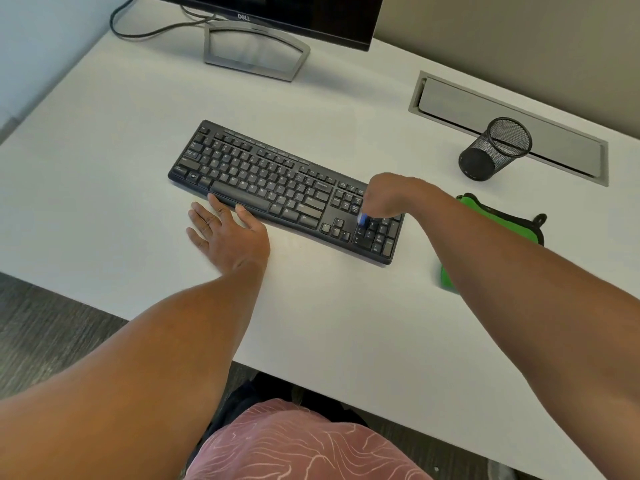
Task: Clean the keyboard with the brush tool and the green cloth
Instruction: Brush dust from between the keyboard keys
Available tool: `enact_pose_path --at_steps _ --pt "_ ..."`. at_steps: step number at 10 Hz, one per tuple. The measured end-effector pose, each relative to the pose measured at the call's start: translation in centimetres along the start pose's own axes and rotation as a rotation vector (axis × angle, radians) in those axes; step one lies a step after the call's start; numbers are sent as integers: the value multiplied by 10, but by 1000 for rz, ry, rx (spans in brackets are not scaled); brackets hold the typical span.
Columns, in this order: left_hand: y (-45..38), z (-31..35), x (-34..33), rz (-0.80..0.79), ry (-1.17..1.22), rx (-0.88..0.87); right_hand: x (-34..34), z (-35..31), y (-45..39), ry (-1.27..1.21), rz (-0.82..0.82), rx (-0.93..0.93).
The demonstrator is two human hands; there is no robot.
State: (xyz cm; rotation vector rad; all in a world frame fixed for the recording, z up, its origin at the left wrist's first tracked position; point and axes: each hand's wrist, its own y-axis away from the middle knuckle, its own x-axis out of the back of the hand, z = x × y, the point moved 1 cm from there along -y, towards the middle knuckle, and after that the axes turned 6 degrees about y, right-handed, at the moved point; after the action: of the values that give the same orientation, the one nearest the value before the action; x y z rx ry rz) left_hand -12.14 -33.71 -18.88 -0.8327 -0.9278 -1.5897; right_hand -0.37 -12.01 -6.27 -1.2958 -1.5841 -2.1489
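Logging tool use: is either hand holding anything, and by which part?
The right hand grips a small blue brush tool by its upper end. The left hand holds nothing; its fingers touch the black keyboard's front edge.

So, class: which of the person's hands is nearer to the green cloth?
Right. The right hand works at the keyboard's number-pad end, beside the green cloth; the left hand rests by the space bar, farther away.
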Motion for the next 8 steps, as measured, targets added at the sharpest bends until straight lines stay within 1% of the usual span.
enact_pose_path --at_steps 1,2,3,5,6,7,8 --pt "1 1 1 -5 6 -2 9 -3 3 0 -19 10" --pt "0 0 1 -5 5 -2 9 -3 3 15 41 -19" --pt "1 1 0 -10 5 -2 4 -5 5 5 24 -14" --pt "1 1 1 -12 1 -3 -6 -14 9 -56 -112 50" --pt "1 1 1 -9 -3 -1 0 -9 8 -48 -157 74" --pt "0 0 1 -12 -3 -4 14 7 5 20 -58 47" --pt "0 0 1 -14 -2 -3 18 26 -1 57 97 -16"
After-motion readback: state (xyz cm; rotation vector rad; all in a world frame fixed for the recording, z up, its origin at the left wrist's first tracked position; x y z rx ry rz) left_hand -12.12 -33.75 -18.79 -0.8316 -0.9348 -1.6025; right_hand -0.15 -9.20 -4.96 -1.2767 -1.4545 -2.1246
